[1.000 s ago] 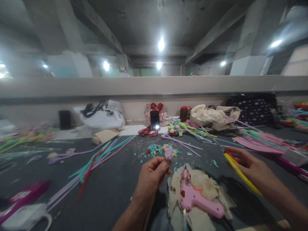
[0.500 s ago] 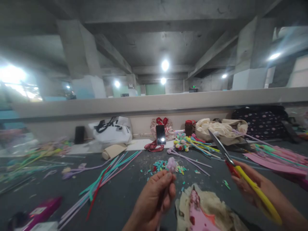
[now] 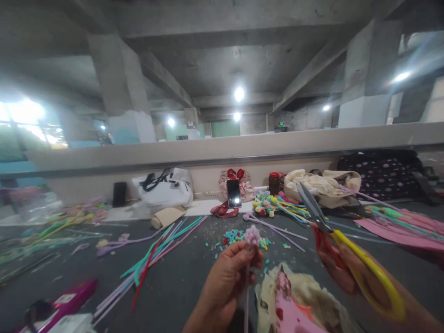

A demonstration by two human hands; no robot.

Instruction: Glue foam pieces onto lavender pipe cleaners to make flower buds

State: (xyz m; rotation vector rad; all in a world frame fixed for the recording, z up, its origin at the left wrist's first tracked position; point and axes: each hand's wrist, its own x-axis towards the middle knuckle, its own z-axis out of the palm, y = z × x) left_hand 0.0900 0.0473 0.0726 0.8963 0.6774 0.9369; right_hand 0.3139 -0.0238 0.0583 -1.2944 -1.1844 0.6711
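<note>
In front of me my left hand [image 3: 231, 277] is closed, pinching a lilac pipe-cleaner flower [image 3: 252, 235] just below its bumpy head. Its thin stem hangs down past my palm. Over on the right, my right hand [image 3: 350, 263] grips scissors [image 3: 322, 222] with one red and one yellow handle. Their blades point up and away to the left, a little apart, not touching the flower. Behind the flower lies a heap of small cut pieces [image 3: 234, 237] in teal, red and yellow. A pink glue gun [image 3: 289, 305] rests on a crumpled beige cloth [image 3: 312, 296] between my forearms.
Loose pipe cleaners [image 3: 156, 254] lie left of centre. Farther back stand a phone [image 3: 233, 193], a white bag [image 3: 166, 189], finished colourful stems [image 3: 267, 206], a brown jar [image 3: 274, 185] and a cream cloth bag [image 3: 322, 187]. A magenta box [image 3: 74, 298] sits front left.
The scissors' blades have spread apart and my right hand has shifted slightly left. The flower in my left hand has turned a little, and more of its stem shows.
</note>
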